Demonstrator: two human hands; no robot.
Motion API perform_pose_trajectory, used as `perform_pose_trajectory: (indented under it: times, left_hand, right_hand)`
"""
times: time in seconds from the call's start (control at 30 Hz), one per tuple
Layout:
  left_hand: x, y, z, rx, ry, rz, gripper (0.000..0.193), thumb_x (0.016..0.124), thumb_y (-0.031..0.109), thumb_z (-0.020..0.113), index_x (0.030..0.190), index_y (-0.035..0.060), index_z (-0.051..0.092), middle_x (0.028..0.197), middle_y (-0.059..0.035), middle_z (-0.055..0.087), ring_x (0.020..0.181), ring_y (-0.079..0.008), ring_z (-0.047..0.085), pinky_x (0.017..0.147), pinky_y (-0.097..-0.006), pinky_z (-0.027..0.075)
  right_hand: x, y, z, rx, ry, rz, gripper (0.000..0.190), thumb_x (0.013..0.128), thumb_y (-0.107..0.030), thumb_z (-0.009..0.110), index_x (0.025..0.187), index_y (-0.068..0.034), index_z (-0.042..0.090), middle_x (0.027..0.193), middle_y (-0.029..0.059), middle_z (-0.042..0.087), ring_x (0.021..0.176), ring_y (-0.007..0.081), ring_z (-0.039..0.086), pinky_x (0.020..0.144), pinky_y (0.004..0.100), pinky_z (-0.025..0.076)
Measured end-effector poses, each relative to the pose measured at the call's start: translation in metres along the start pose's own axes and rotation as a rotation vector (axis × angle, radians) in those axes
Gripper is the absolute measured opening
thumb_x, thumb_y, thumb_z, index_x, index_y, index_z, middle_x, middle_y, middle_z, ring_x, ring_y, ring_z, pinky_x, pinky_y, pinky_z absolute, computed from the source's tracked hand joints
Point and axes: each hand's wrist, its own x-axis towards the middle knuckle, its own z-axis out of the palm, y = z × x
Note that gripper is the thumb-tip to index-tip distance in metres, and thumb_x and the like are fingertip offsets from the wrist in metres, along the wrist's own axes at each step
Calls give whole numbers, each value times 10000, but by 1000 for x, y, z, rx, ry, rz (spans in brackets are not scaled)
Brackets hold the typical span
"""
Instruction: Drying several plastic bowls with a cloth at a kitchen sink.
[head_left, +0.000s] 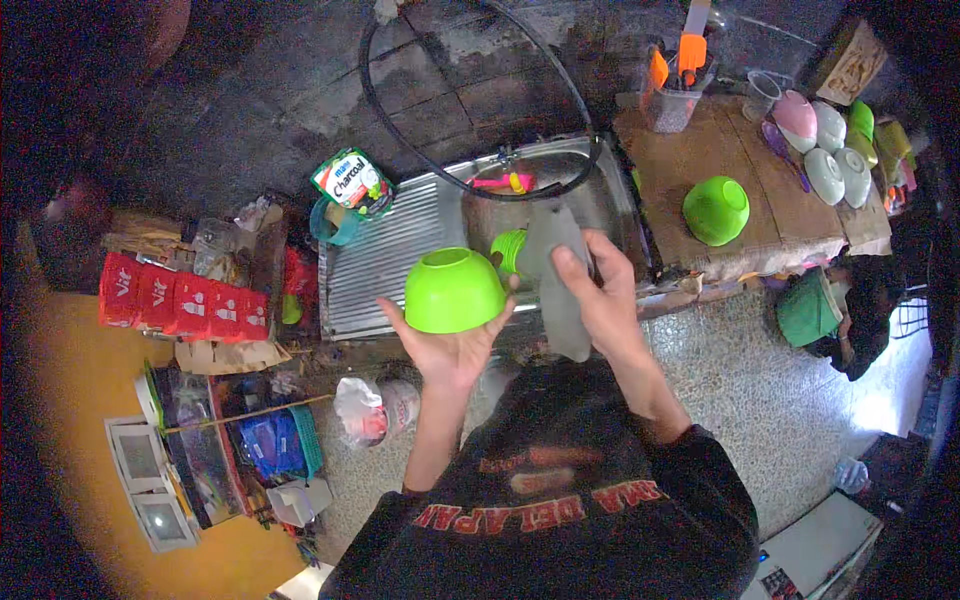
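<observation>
An upside-down lime-green bowl (454, 296) rests in my left hand (450, 361), thumb and fingers spread around its sides. My right hand (611, 289) grips a limp grey cloth (564, 319) that hangs just right of the bowl, apart from it. Partly hidden behind the cloth, a stack of green bowls (508, 251) sits in the basin of the steel sink (615, 169). Another green bowl (716, 211) stands upside down on the cardboard-covered counter (787, 217) to the right.
A black hose (382, 112) loops over the basin. Left of it is a ribbed drainboard (390, 247), with a dish-soap pouch (352, 182) and a teal container (335, 223) at its corner. White and pink bowls (823, 176) lie at the counter's far right. A person (862, 322) is at the right with a green bucket (806, 307).
</observation>
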Motion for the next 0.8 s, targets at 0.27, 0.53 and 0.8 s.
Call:
perform_pose_trajectory:
  times: [0.27,0.53,0.8]
  left_hand:
    - [5,2,-18,-92,50,-107,794,932,758,475,1449,157,512,1453,-113,547,1291,-323,554,1088,-644,428]
    - [0,-1,-19,584,113,44,941,911,795,472,1570,138,332,1510,-140,473,1340,-320,527,1067,-574,482]
    - [6,-5,-30,1026,70,424,1113,864,488,785,1644,102,92,1492,-129,454,1330,-265,513,1128,-449,419]
  right_hand:
    - [-5,20,6,-232,-87,-187,224,934,-157,746,1051,9,652,940,35,590,864,91,549,766,263,450]
    - [-4,23,11,-309,-87,-181,292,864,-179,774,1056,12,664,964,169,673,901,278,660,828,387,520]
    - [-13,8,17,-426,-82,-323,255,859,-114,785,1031,33,668,958,103,611,867,188,601,784,313,479]
